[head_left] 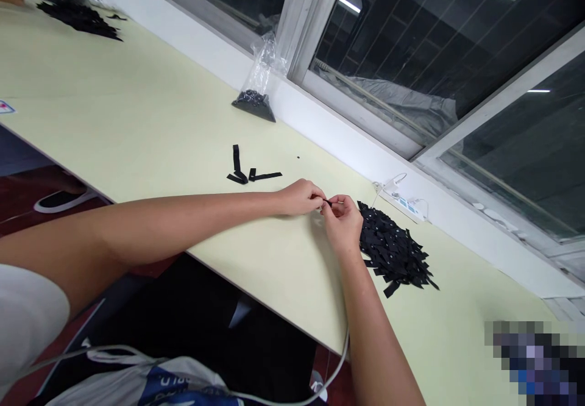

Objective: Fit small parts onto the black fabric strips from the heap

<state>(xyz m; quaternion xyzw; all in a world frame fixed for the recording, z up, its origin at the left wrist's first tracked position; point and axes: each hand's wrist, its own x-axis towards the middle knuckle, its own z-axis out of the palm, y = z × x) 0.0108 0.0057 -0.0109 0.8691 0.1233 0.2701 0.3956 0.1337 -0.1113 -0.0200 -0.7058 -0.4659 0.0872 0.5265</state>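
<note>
A tiny black strip [327, 203] is pinched between the left hand [299, 197] and the right hand [342, 218], both closed on it just above the bench [137, 119]. Holding it from both sides likely keeps it steady. It looks thin, dark and very small, mostly hidden by fingertips. Just right of the hands lies a big pile of black strips [395, 250]. A few loose strips [249, 171] lie farther off to the left. A clear bag of small black parts [256, 92] leans by the far window.

Pale yellow table [137, 107] beneath dark windows [434, 40]
</note>
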